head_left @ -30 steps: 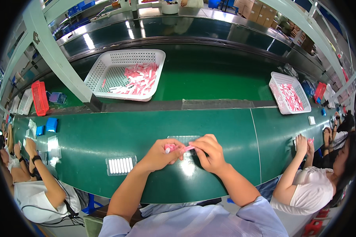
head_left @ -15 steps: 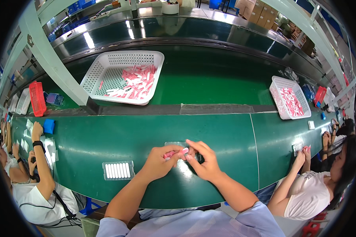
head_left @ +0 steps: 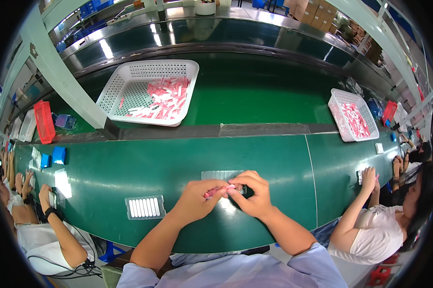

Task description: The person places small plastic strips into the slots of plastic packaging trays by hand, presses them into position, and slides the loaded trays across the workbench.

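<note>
My left hand (head_left: 195, 198) is closed round several small pink-and-white strips (head_left: 213, 192), whose ends poke out between the fingers. From the right, my right hand (head_left: 253, 193) meets it, thumb and fingertips pinched on the end of one strip. Just beyond both hands, partly hidden by them, a clear plastic tray (head_left: 215, 175) lies on the green table. Left of my left hand rests another clear tray (head_left: 162, 213) with a row of several white strips (head_left: 145, 207) in it.
A large white basket (head_left: 123, 69) of pink-and-white strips stands beyond the table's dark ledge (head_left: 187, 131); a smaller white basket (head_left: 339, 126) is at the right. A pale post (head_left: 65, 72) rises at left. Co-workers sit on both sides, beside blue boxes (head_left: 59, 154) at left.
My right hand's fingers, spread before, have curled in and pinched the strip's end. At left, a co-worker's arm has dropped nearer the table edge.
</note>
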A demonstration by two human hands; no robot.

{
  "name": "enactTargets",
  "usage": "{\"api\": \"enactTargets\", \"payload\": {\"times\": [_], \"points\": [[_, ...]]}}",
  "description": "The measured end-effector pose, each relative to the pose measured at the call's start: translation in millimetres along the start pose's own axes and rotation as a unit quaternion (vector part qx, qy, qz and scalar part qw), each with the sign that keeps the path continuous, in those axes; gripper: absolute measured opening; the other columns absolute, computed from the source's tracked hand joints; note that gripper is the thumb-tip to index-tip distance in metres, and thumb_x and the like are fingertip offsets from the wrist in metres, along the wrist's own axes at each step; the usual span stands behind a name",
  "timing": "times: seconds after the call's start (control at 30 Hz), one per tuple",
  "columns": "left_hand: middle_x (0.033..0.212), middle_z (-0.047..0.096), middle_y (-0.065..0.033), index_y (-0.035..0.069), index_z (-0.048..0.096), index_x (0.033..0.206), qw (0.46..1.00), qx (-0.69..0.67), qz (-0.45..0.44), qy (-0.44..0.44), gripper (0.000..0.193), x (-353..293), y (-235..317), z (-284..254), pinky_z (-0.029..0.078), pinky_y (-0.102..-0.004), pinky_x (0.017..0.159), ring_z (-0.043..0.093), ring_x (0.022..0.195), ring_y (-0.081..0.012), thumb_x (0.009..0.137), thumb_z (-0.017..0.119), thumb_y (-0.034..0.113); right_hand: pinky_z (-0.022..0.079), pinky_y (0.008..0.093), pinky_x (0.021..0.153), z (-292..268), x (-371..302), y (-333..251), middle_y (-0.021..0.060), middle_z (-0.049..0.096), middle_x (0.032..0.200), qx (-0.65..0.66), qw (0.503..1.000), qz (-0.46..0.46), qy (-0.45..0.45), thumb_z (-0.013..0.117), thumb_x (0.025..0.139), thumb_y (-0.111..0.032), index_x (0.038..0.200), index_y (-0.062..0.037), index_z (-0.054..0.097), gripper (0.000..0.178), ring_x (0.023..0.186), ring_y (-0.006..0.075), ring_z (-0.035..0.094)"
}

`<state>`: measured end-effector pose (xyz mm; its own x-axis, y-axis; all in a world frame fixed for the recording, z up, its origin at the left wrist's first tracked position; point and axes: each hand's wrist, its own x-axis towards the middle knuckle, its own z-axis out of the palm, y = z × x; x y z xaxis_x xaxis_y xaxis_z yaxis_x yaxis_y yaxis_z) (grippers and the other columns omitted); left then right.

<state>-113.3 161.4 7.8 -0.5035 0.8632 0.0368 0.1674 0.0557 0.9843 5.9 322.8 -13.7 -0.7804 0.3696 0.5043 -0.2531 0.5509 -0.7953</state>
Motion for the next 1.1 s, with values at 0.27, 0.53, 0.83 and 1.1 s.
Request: {"api": "enactTargets", "payload": {"times": [0.27, 0.53, 0.83, 1.1], "points": [[0.083, 0.07, -0.0039, 0.001, 0.071, 0.119, 0.989, -0.13, -0.065, -0.035, 0.023, -41.8, 37.3, -16.8, 0.046, -0.0251, 0.06, 0.059, 0.067, -0.009, 0.103, 0.061, 0.014, 0.047, 0.0314, 0.073, -13.1, 20.7, -40.0, 0.003, 0.071, 0.081, 0.038, 0.991, -0.074, -0.106, 0.083, 0.08, -0.01, 0.093, -0.0091, 0.078, 0.013, 0.07, 0.0161, 0.064], [0.094, 0.068, -0.0075, 0.001, 0.068, 0.127, 0.939, -0.294, -0.173, 0.044, 0.028, -93.9, -4.8, -21.7, 0.036, -0.0215, 0.049, 0.057, 0.065, -0.0091, 0.105, 0.057, 0.015, 0.05, 0.0265, 0.06, -6.0, 52.8, -21.4, 0.0067, 0.075, 0.08, 0.162, 0.979, 0.103, -0.068, 0.077, 0.085, 0.0, 0.087, -0.0015, 0.078, 0.002, 0.068, 0.0109, 0.065], [0.092, 0.068, -0.011, 0.001, 0.058, 0.137, 0.893, -0.405, -0.163, 0.108, 0.035, -93.3, -15.1, -14.6, 0.031, -0.0225, 0.045, 0.055, 0.06, -0.0114, 0.103, 0.056, 0.011, 0.051, 0.0276, 0.058, 14.1, 85.8, 9.7, 0.0058, 0.072, 0.072, -0.021, 0.908, 0.182, -0.377, 0.076, 0.083, -0.008, 0.086, -0.0008, 0.077, 0.008, 0.061, 0.01, 0.065], [0.094, 0.069, -0.0122, 0.0, 0.061, 0.13, 0.907, -0.368, -0.164, 0.122, 0.03, -86.9, -16.5, -11.8, 0.032, -0.0218, 0.044, 0.057, 0.061, -0.0121, 0.102, 0.054, 0.008, 0.049, 0.037, 0.066, 20.5, 80.4, 13.4, 0.0072, 0.054, 0.073, -0.129, 0.914, 0.066, -0.378, 0.079, 0.076, -0.015, 0.123, -0.0038, 0.063, 0.051, 0.069, 0.0245, 0.059]]}}
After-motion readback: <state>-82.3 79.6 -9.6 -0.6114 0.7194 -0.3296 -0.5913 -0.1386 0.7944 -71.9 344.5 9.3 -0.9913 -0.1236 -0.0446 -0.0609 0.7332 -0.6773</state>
